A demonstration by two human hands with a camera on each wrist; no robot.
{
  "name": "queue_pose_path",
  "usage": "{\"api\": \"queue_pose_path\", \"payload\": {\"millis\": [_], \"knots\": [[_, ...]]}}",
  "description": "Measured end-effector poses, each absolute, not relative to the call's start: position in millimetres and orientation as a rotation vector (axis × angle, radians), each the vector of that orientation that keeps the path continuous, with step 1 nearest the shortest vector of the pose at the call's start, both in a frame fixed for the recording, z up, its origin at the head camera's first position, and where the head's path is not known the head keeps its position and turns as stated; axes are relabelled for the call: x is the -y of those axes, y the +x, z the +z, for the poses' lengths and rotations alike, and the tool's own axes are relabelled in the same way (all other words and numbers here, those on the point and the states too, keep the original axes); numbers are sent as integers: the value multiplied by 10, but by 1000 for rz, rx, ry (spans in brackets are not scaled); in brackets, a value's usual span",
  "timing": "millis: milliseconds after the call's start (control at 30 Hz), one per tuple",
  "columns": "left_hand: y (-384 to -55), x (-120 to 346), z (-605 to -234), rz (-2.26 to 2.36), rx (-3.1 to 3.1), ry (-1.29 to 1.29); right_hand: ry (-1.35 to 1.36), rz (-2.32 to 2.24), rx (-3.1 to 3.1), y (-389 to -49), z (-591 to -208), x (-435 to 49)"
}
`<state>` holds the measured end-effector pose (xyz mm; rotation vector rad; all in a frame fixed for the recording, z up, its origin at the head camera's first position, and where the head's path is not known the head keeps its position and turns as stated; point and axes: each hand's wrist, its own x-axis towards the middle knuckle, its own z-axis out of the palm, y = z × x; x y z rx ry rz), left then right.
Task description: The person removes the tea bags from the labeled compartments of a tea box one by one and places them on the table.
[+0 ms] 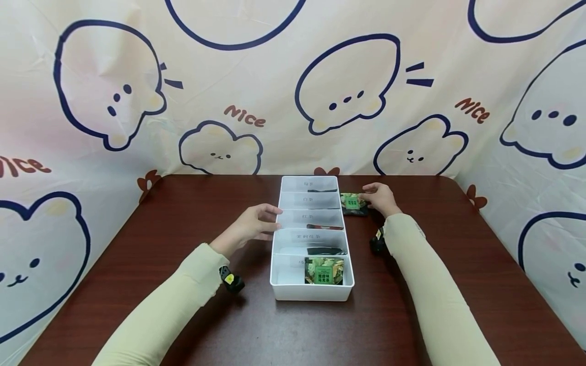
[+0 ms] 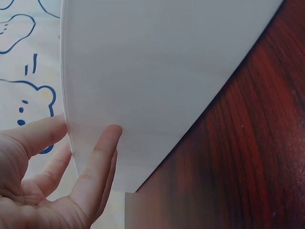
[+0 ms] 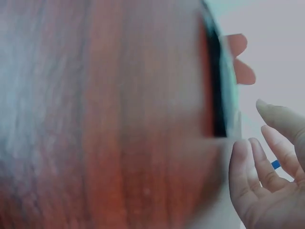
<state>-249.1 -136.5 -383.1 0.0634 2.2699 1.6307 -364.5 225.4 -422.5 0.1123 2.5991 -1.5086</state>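
Note:
A long white divided box [image 1: 311,292] stands on the table, with tea packets in its compartments. My left hand [image 1: 254,223] touches the box's left side; in the left wrist view, the fingers [image 2: 102,157] of that hand lie against the outer wall and rim. A green tea packet [image 1: 352,204] lies on the table by the box's far right side. My right hand [image 1: 381,199] is at this packet's right edge, fingers slightly bent. In the right wrist view, the packet [image 3: 220,86] appears edge-on, and the thumb stands apart from it.
In the nearest compartment lies another green tea packet [image 1: 324,271]. Thin packet edges show in farther compartments, including a dark one [image 1: 326,251] and a red one [image 1: 324,226]. Printed labels mark the compartments. A cartoon-patterned curtain [image 1: 274,101] surrounds the brown table [image 1: 206,315].

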Motion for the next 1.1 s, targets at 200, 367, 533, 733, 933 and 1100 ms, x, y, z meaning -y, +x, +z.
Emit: {"api": "queue_pose_path", "payload": {"millis": [200,367,533,733,933,1100], "knots": [[-2491,1370,-3833,1617,-2270,69,29,-1593,-2637,-3549,-3978,-2184],[-2498,1377,-3845,1626,-2258,74,-182,-1661,-2669,-3305,-3673,-2075],[-2503,1379,-3843,1615,-2266,71,-411,-1684,-2652,-2925,-3442,-1954],[-2506,1379,-3836,1617,-2268,72,-609,-1612,-2587,-2438,-3403,-1855],[-2506,1375,-3843,1618,-2265,72,-690,-1483,-2559,-2063,-3528,-1847],[-2508,1375,-3850,1625,-2263,73,-724,-1378,-2572,-1877,-3653,-1851]]}}
